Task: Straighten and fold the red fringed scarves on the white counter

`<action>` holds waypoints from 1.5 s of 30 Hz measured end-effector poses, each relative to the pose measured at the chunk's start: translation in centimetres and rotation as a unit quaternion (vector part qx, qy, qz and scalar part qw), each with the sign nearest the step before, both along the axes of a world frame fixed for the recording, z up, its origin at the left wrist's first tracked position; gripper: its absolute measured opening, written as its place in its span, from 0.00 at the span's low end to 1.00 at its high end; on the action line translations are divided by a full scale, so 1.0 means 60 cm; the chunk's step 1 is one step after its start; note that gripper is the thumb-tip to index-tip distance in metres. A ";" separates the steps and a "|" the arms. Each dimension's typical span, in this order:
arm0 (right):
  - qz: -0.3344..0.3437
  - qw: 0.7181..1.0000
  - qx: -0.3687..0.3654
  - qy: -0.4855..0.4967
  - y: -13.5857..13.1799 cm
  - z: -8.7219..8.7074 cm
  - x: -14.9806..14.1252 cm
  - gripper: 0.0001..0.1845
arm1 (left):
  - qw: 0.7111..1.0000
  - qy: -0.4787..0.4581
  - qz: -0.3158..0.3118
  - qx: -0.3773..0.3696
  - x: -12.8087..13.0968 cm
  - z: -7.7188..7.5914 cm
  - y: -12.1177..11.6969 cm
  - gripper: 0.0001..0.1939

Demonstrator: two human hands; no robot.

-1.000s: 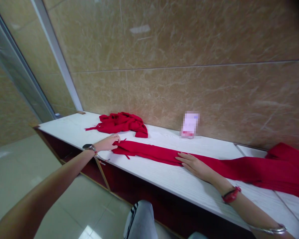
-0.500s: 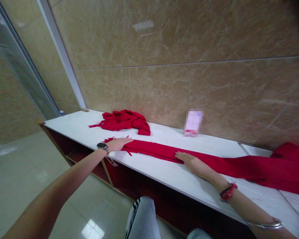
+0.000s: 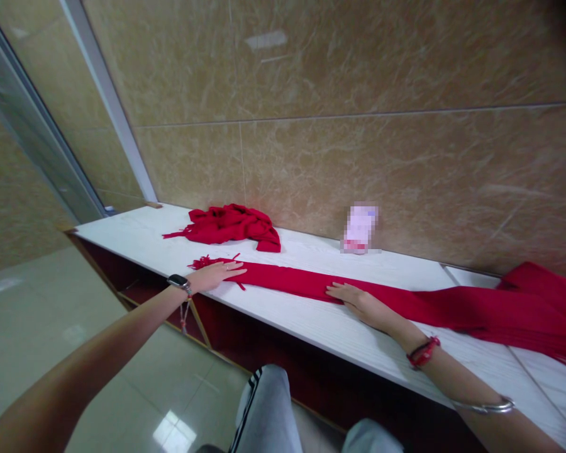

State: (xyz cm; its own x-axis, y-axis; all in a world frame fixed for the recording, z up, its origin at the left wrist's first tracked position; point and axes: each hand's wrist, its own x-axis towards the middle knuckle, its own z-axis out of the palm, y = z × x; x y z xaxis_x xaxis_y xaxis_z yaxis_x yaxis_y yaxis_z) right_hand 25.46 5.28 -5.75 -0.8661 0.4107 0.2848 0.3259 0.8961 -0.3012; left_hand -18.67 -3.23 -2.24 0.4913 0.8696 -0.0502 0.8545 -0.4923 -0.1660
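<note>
A long red scarf [image 3: 287, 280], folded into a narrow strip, lies along the white cabinet top [image 3: 259, 306]. My left hand [image 3: 218, 275] rests flat on its fringed left end, fingers stretched out. Further right, my right hand [image 3: 358, 302] lies with extended fingers on the strip's near edge. Neither hand grips the cloth. Toward the right the scarf widens and looks less tightly folded. Behind my left hand sits a second red scarf [image 3: 233, 226], crumpled in a heap with some fringe showing.
A blurred-out pinkish item [image 3: 360, 226] leans against the tan marble wall [image 3: 311, 170]. Below the top, the cabinet has open dark compartments [image 3: 245, 324]. My knees [image 3: 268, 409] are close to its front, above the shiny tiled floor [image 3: 136, 396].
The whole view has shifted slightly, so things appear a little further left and up. My left fingers look more spread on the scarf's end; my right hand stays at about the same spot.
</note>
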 end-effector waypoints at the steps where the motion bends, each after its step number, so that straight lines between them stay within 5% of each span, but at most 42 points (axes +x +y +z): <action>1: -0.002 1.000 0.005 -0.002 -0.001 0.001 0.000 0.22 | 1.000 0.002 0.006 -0.001 0.001 0.004 0.002 0.35; 7: 0.009 0.999 0.036 0.003 -0.011 0.011 -0.003 0.20 | 0.999 -0.033 -0.030 0.014 0.093 0.037 0.002 0.30; 12: -0.007 0.999 0.041 0.021 -0.013 0.011 0.001 0.19 | 0.994 -0.017 -0.101 0.050 0.225 0.023 0.027 0.24; 15: -0.031 0.999 0.036 0.023 -0.014 0.012 0.004 0.19 | 0.992 0.017 -0.110 0.066 0.263 0.013 0.052 0.22; 23: -0.024 0.999 0.032 -0.011 -0.028 0.030 0.000 0.20 | 0.992 0.006 -0.063 0.106 0.282 -0.002 0.072 0.13; 29: -0.118 0.993 0.024 -0.008 -0.026 0.022 -0.002 0.32 | 0.993 -0.088 -0.065 0.046 0.296 0.008 0.087 0.13; 37: -0.111 0.990 0.082 -0.017 -0.007 0.001 0.001 0.24 | 0.992 -0.097 -0.078 0.001 0.272 0.013 0.088 0.16; 45: -0.031 0.999 0.037 0.000 -0.002 0.005 0.016 0.27 | 0.993 -0.042 -0.106 0.001 0.214 0.001 0.062 0.40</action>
